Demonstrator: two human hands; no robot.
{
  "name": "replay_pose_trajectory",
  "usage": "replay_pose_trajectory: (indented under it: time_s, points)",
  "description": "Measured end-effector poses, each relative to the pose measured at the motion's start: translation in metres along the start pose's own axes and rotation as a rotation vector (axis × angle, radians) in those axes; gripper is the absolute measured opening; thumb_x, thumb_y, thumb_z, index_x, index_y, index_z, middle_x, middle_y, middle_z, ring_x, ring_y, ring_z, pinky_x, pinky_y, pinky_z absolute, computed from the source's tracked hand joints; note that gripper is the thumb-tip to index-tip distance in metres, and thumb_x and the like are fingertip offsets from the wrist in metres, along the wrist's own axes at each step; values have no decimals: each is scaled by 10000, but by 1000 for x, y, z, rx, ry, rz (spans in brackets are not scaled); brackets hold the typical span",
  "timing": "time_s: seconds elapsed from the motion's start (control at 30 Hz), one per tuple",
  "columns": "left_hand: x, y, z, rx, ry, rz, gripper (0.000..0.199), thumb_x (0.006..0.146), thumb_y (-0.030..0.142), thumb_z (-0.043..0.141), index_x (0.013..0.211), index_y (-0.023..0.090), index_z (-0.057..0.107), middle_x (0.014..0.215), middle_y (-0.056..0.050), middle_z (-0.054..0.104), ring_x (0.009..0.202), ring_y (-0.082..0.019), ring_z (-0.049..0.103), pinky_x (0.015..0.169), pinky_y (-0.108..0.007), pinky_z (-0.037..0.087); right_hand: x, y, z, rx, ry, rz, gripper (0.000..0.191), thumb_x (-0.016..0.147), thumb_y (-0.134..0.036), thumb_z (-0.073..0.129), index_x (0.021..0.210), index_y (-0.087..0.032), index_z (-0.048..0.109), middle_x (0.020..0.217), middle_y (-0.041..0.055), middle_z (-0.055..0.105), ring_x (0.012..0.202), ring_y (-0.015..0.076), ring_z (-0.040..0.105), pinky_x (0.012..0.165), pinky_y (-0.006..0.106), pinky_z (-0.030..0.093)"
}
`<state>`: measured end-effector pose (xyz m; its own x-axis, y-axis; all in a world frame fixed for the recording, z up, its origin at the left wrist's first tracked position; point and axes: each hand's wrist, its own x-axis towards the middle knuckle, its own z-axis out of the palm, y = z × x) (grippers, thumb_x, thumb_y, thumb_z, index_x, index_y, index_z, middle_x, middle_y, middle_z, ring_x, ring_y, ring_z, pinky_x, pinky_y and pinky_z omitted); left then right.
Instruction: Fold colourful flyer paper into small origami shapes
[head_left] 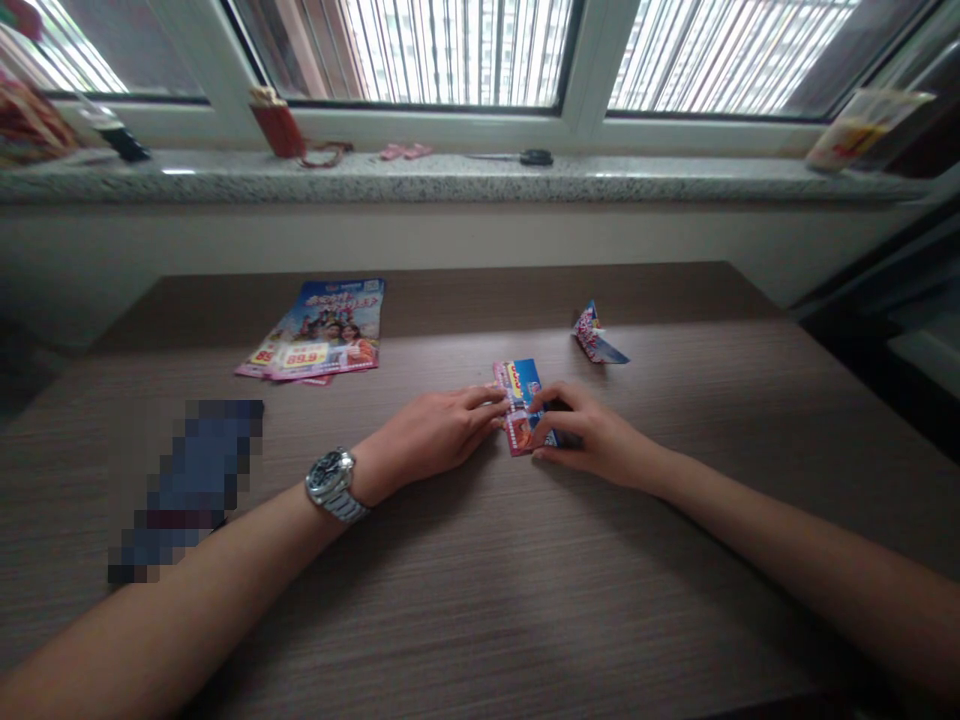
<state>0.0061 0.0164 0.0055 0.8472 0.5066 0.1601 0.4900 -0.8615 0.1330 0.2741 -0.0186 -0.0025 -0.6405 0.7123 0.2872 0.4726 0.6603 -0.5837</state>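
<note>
Both hands (435,435) (592,440) press folded leaflet (519,405), long axis pointing away.

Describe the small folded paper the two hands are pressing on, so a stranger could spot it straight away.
On the brown wood-grain table under the window, find the small folded strip of glossy printed paper lying flat near the middle, red and blue. The left hand, above a silver wristwatch, and the right hand both press on it. The flat stack of flyers and the upright folded paper shape lie untouched.
</note>
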Motion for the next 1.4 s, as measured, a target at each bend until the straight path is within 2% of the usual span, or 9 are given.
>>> replay_pose_trajectory:
  time_s: [0.2,0.47,0.87,1.03,1.4]
  points:
    - [0,0,0,-4,3,-2,371,1069,275,426,1393,190,586,1468,-122,572,1258,-249,640,1054,-396,544,-1,4,-3,51,11,-2,60,906,-246,729,949,-211,709,1210,101,563,1165,245,576,1008,404,490]
    - [1,2,0,0,12,1,367,1073,277,418,1377,181,597,1454,-120,586,1248,-251,646,1049,-399,548,20,25,0,-4,174,71,30,915,-188,696,939,-196,682,1076,82,589,977,206,626,886,372,534]
    - [0,1,3,11,22,1,376,1082,299,392,1380,188,593,1463,-100,579,1247,-244,643,1045,-385,547,43,39,11,-171,202,109,60,902,-150,685,865,-187,655,992,45,610,767,153,601,722,301,510]
    - [1,1,3,10,18,-5,377,1083,296,392,1387,193,588,1456,-110,583,1244,-239,644,1042,-380,546,54,44,9,-211,211,110,71,892,-150,703,846,-181,658,941,47,618,834,182,617,774,312,502]
    - [1,2,2,9,18,-1,373,1078,287,404,1381,184,595,1456,-127,581,1244,-239,646,1039,-381,548,77,58,3,-273,211,196,86,879,-146,705,807,-182,676,886,27,604,733,152,595,715,284,467]
